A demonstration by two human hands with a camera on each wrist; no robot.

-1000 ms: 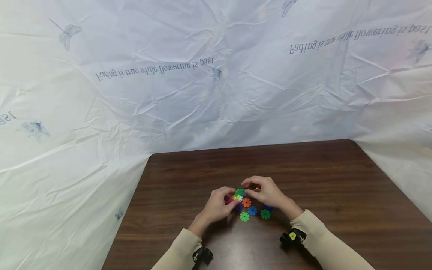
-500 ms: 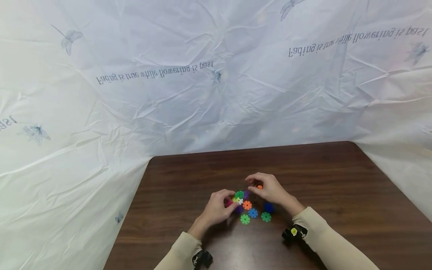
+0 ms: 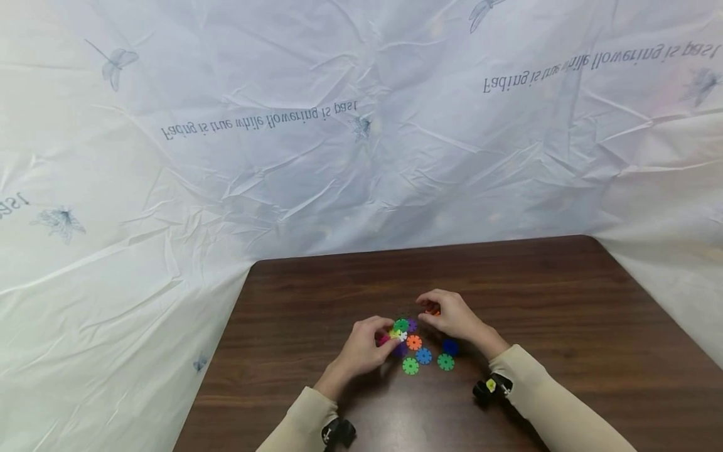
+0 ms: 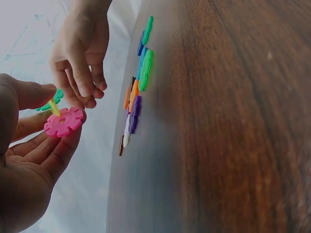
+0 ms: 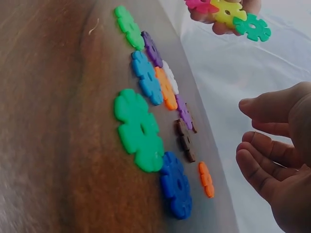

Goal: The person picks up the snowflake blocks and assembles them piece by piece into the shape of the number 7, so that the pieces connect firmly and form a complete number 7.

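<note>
Left hand unchanged: thumb and fingers pinch the pink-yellow-green flower-disc chain above the table. Right hand was at the chain's green end a second ago; now it's off to the chain's right, thumb and fingers apart. Light green disc unmoved, nearside of the chain.
</note>
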